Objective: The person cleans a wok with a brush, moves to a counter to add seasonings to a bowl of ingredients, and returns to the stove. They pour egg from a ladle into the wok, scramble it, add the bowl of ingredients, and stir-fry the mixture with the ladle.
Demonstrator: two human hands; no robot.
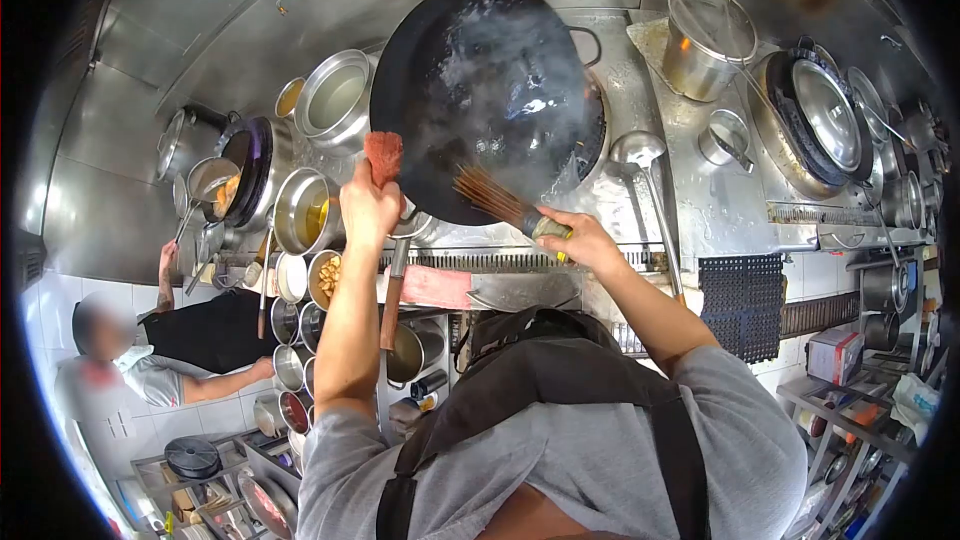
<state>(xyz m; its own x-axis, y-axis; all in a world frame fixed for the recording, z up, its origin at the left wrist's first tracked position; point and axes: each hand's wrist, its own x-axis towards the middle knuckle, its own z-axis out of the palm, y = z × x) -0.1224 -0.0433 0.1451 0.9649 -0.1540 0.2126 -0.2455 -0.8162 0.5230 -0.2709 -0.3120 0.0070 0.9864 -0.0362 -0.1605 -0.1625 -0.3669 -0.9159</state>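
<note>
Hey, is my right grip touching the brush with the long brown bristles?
Touching. The head view shows it plainly: your right grip is closed around the handle end of the brush.

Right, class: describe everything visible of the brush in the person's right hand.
The brush is a bundle of thin brown bristles, perhaps bamboo, splayed at the tips. Its gripped end looks wrapped, with bits of yellow. The right hand holds that end, and the brush slants with its bristles over the near part of the black wok. Whether they touch it is unclear.
</note>
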